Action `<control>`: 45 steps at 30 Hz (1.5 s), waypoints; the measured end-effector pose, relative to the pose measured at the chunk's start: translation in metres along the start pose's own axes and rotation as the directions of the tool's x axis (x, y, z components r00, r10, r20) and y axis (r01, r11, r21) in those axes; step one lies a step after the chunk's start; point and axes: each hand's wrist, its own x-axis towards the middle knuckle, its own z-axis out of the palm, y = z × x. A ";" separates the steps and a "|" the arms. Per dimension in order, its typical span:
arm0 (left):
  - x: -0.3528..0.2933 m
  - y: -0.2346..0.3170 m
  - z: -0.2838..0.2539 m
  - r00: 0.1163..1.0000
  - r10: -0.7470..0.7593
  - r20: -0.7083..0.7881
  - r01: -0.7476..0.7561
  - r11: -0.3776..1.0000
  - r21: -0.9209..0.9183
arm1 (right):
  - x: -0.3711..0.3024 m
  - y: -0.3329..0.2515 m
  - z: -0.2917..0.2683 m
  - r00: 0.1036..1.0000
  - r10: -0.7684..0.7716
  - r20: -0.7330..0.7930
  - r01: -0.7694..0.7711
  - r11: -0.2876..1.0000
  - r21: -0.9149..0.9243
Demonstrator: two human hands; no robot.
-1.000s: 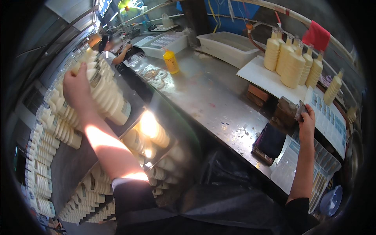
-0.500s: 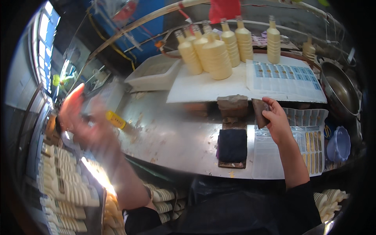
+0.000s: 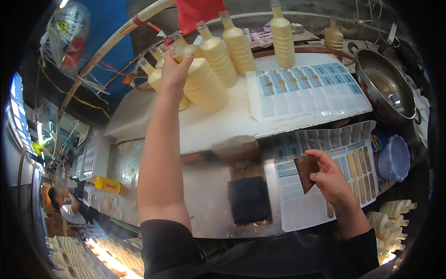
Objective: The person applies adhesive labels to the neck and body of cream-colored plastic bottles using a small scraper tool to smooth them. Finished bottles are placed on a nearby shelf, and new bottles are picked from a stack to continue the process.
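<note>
My left hand (image 3: 178, 72) reaches over the white board and closes around the neck of the front cream-coloured bottle (image 3: 206, 88), mostly hiding that neck. Other cream bottles (image 3: 217, 53) with ribbed bodies and clear glass mouths stand around it. Between the thumb and fingers of my right hand (image 3: 327, 179) is a thin, dark brown, scraper-like plate (image 3: 306, 172) with slanting sides. It hangs above a sheet of gold and blue labels (image 3: 355, 162). A folded dark cloth (image 3: 249, 200) lies on the metal bench between my arms.
Another label sheet (image 3: 302, 88) lies on the white board (image 3: 237, 125). At right are a metal pan (image 3: 385, 83) and a lilac basin (image 3: 394, 160). A yellow bottle (image 3: 107, 185) lies at left. Beyond it sits another person (image 3: 72, 209). Bottles are stacked below the bench (image 3: 392, 223).
My left hand has swung from the far left up to the front bottle and closed on its neck. My right hand still holds the brown plate. The view has shifted right.
</note>
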 end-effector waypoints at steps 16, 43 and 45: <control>-0.125 0.104 -0.054 0.993 0.108 0.052 -0.090 0.957 -0.274 | 0.013 -0.013 0.046 0.975 -0.193 0.114 0.221 0.913 -0.343; -0.337 -0.037 0.010 0.929 -0.286 0.236 0.337 0.916 -0.217 | -0.068 0.057 -0.026 0.910 -0.399 -0.116 0.003 0.286 -0.958; -0.337 -0.038 0.009 0.938 -0.269 0.219 0.314 0.926 -0.208 | -0.087 0.072 -0.027 0.901 -0.426 0.085 0.144 0.109 -0.984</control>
